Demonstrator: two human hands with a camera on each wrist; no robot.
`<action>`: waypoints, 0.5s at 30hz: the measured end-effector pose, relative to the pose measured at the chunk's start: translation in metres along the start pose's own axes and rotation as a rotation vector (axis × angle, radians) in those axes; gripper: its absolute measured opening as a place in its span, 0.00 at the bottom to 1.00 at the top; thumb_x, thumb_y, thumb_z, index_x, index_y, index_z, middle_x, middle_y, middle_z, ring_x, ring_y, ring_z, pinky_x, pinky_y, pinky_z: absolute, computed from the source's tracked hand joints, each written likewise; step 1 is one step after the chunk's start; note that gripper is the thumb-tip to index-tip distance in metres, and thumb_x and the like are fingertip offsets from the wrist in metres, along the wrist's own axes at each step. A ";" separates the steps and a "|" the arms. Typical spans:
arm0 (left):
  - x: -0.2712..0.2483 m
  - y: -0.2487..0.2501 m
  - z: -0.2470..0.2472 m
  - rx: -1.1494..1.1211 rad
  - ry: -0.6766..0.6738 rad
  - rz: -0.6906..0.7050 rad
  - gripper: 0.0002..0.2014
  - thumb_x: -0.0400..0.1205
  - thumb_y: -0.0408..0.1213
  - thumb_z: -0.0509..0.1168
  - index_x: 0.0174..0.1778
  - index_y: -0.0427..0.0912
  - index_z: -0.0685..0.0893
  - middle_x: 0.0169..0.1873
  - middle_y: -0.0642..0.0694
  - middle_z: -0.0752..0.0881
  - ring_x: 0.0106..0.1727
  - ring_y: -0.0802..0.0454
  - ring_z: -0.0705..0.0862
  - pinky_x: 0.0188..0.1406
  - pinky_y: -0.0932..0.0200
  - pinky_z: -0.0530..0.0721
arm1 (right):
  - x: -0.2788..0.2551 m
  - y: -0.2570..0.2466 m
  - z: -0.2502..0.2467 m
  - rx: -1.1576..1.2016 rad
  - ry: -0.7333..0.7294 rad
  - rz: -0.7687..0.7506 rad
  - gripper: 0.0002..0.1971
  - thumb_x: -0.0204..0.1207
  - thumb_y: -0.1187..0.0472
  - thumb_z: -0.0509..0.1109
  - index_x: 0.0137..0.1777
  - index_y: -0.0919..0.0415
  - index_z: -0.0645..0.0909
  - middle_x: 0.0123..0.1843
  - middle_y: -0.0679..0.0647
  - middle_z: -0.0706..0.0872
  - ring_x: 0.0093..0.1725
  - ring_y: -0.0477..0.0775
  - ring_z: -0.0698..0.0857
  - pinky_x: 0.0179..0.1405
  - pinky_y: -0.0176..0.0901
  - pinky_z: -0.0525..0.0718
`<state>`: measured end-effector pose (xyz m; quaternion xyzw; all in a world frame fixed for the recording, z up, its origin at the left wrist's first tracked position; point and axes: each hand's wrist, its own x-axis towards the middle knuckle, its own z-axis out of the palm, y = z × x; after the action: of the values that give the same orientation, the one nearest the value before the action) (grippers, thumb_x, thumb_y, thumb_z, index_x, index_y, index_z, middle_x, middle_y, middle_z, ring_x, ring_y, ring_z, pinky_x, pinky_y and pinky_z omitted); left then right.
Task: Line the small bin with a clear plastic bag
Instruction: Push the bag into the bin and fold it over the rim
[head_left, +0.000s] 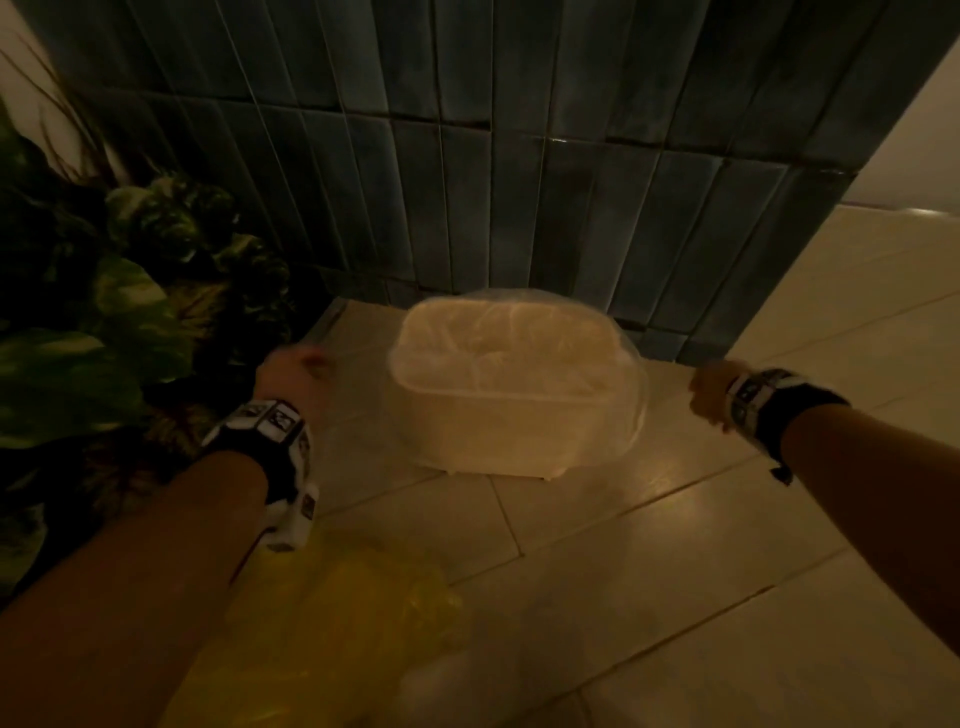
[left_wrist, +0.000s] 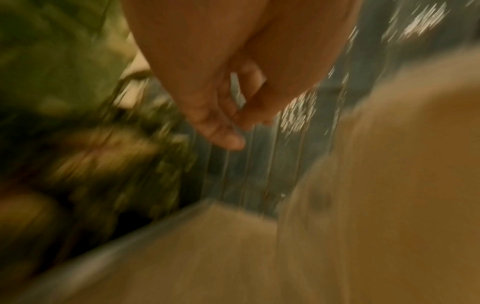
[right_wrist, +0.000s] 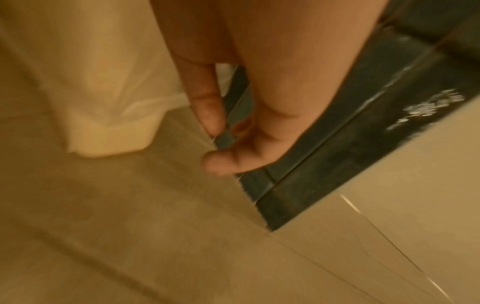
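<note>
A small cream bin (head_left: 498, 415) stands on the floor against the tiled wall. A clear plastic bag (head_left: 632, 364) lies inside it and is folded down over its rim. My left hand (head_left: 293, 371) hovers just left of the bin, apart from it. In the blurred left wrist view that left hand (left_wrist: 233, 123) has loosely curled fingers holding nothing, with the bin (left_wrist: 389, 164) to its right. My right hand (head_left: 709, 395) hangs to the right of the bin. The right wrist view shows the right hand (right_wrist: 223, 144) relaxed and empty, a gap away from the bin (right_wrist: 103, 92).
A leafy plant (head_left: 104, 312) crowds the left side. The dark blue-green tiled wall (head_left: 467, 156) rises right behind the bin. A yellow plastic bag (head_left: 332, 623) lies on the beige floor tiles (head_left: 675, 571) near my left forearm.
</note>
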<state>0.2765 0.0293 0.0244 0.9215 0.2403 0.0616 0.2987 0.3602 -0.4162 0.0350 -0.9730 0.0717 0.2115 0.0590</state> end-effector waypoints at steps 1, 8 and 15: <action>0.000 0.011 -0.010 -0.038 0.102 0.049 0.12 0.78 0.30 0.64 0.56 0.41 0.86 0.57 0.36 0.86 0.59 0.38 0.84 0.55 0.56 0.78 | -0.007 -0.002 -0.017 -0.016 0.139 -0.032 0.21 0.79 0.65 0.66 0.71 0.71 0.75 0.67 0.70 0.80 0.66 0.69 0.80 0.67 0.57 0.78; -0.038 0.105 -0.028 0.098 -0.233 0.576 0.25 0.74 0.59 0.68 0.65 0.54 0.79 0.64 0.49 0.82 0.64 0.51 0.80 0.69 0.53 0.77 | -0.067 -0.085 -0.069 0.347 0.290 -0.492 0.12 0.75 0.45 0.69 0.49 0.52 0.83 0.47 0.51 0.85 0.52 0.55 0.84 0.49 0.43 0.76; -0.052 0.102 0.017 0.617 -0.485 0.679 0.32 0.71 0.70 0.61 0.70 0.61 0.74 0.66 0.50 0.82 0.66 0.47 0.80 0.66 0.51 0.77 | -0.080 -0.133 0.003 -0.230 -0.063 -0.570 0.44 0.66 0.28 0.66 0.80 0.43 0.59 0.80 0.52 0.68 0.77 0.59 0.69 0.77 0.53 0.66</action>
<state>0.2771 -0.0765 0.0709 0.9806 -0.1415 -0.1337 0.0235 0.3088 -0.2763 0.0772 -0.9471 -0.2303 0.2233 0.0073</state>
